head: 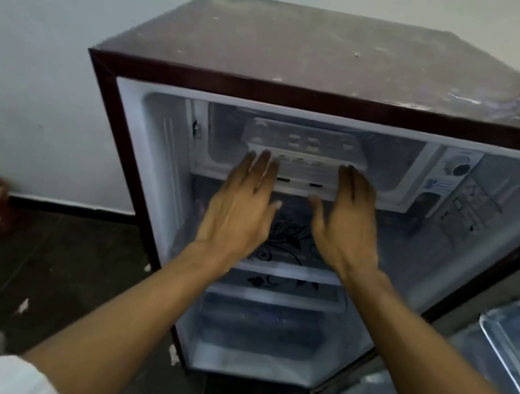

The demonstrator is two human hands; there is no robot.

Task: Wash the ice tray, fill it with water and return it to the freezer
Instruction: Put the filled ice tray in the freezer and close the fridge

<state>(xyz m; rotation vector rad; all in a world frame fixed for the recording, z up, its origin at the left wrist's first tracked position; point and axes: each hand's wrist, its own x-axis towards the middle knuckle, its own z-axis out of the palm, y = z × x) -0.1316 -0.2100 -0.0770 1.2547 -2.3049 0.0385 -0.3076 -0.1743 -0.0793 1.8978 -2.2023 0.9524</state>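
Your left hand [243, 204] and right hand [348, 222] reach into the open refrigerator [309, 66], both flat, fingers straight and close together, palms turned inward, holding nothing. Their fingertips lie at the two front corners of the white ice tray [302, 143], which sits inside the freezer compartment [224, 135] at the top, just behind its front lip. Whether skin meets plastic is too blurred to tell.

The tray reads as thin moulded plastic: light when empty, likely to twist if lifted by one end, and slick if frosted or wet. Whether its cells hold water or ice cannot be made out, so treat it as loaded; it would then be heavier and quick to spill on any tilt. Take it by the two short ends, thumbs over the rim and fingers beneath, and keep it level across the lip.

Below, the flower-printed glass shelf [292, 240] lies under your wrists, and the refrigerator door [500, 361] stands open on your right.
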